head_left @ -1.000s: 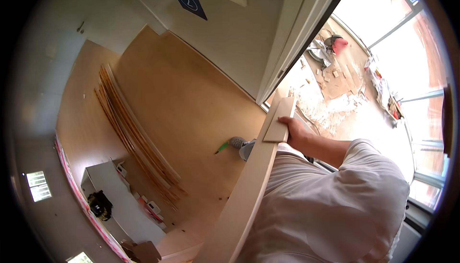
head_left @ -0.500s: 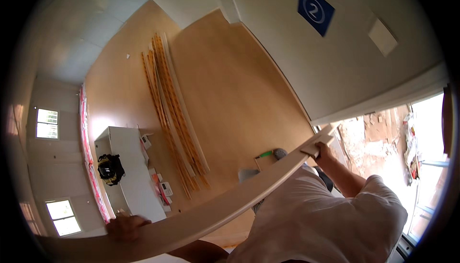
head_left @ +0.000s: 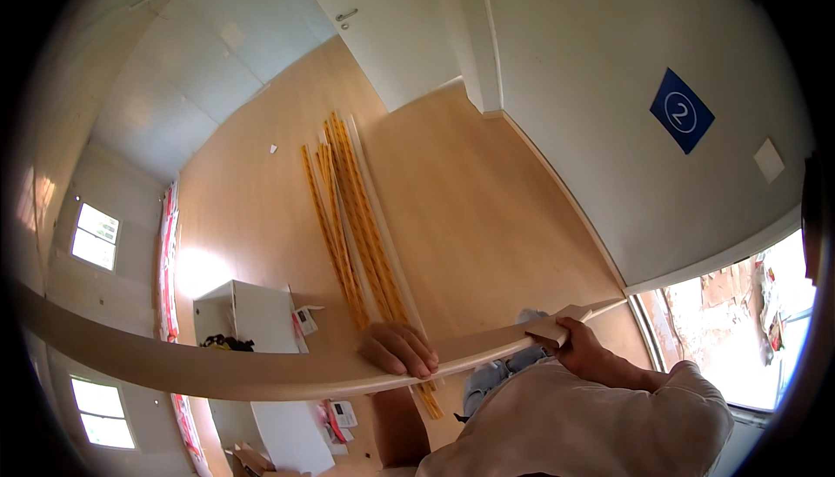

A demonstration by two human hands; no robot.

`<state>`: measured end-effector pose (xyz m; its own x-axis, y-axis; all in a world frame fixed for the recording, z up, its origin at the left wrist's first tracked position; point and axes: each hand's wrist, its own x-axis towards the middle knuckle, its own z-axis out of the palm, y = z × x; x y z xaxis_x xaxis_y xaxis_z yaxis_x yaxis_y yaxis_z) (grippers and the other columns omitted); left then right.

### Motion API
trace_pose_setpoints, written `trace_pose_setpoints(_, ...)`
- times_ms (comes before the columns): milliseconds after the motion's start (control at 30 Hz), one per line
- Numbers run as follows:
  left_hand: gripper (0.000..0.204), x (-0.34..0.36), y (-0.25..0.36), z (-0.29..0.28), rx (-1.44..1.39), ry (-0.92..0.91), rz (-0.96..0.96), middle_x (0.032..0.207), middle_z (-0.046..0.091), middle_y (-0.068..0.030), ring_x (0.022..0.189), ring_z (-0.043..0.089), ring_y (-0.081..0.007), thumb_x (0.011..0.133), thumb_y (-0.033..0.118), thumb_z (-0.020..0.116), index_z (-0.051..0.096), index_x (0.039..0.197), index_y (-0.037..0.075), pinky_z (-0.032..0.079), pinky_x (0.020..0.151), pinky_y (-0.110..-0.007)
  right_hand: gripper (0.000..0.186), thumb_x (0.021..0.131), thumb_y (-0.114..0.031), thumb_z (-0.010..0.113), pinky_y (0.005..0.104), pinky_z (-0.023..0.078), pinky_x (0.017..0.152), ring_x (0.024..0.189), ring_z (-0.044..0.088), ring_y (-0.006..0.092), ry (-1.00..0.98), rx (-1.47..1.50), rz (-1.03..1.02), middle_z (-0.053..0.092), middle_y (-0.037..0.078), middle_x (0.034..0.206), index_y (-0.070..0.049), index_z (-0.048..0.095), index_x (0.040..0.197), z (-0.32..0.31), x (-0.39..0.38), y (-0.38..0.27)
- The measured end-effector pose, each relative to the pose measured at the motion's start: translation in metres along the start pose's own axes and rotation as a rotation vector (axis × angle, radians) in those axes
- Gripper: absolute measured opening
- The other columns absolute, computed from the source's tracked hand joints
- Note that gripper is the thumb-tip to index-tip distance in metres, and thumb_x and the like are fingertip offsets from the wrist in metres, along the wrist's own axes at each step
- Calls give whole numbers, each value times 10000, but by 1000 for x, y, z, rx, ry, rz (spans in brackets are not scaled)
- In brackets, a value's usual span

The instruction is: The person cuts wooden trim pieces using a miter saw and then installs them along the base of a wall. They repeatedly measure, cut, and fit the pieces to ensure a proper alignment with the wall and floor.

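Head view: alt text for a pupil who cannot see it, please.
A long pale board crosses the view, the left hand curled over it and the right hand gripping a short pale piece near its right end. Beyond, yellow strips lie on brown flooring.

The board [head_left: 261, 374] crosses over strips [head_left: 360, 212] lying on the floor [head_left: 474, 207] beside the cabinet [head_left: 268, 313].

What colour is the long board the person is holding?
Pale beige; the long board shows best in the head view.
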<state>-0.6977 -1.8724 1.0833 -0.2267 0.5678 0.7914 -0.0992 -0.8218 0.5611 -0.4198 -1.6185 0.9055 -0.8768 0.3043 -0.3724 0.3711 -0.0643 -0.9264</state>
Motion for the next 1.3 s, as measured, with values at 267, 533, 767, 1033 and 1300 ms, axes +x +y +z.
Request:
trace_pose_setpoints(267, 398, 73, 54, -165, -119, -200, 27, 1067, 716, -276, 970, 736, -398, 1015, 253, 620, 581, 1345, 34, 615, 815, -527, 464, 1010, -144, 516, 524, 513, 1082, 1264, 546, 462, 64, 1039, 130, 507, 297, 1360, 126, 343, 1346, 99, 138, -100)
trace_pose_setpoints(533, 370, 126, 85, -298, 259, 6, 73, 991, 705, -247, 811, 735, -378, 1027, 218, 597, 568, 1354, 45, 636, 647, -491, 376, 1020, -135, 550, 425, 542, 1019, 1193, 604, 338, 49, 1311, 411, 554, 207, 1295, 87, 432, 1299, 154, 359, -216)
trace_pose_setpoints(767, 333, 204, 63, -418, 533, 401, 158, 811, 637, -67, 678, 608, -196, 1021, 317, 576, 651, 1257, 95, 560, 633, -342, 411, 1009, -168, 585, 435, 535, 1034, 1177, 594, 300, 35, 1286, 408, 533, 177, 1315, 50, 435, 1324, 188, 560, -307)
trace_pose_setpoints(1033, 412, 266, 68, -588, 1033, 637, 394, 847, 620, -182, 705, 605, -278, 1006, 291, 581, 480, 1291, 12, 549, 587, -416, 488, 935, -267, 661, 414, 543, 855, 1008, 662, 253, -100, 444, 132, 657, 160, 1082, 27, 514, 1296, 188, 724, -361)
trace_pose_setpoints(1300, 495, 372, -20, -831, 1015, 512, 396, 1021, 649, -306, 859, 679, -370, 992, 208, 503, 463, 1293, -183, 621, 826, -457, 462, 871, -296, 647, 582, 513, 827, 985, 646, 511, 530, -592, 298, 683, 309, 1010, 16, 522, 1187, 95, 805, -217)
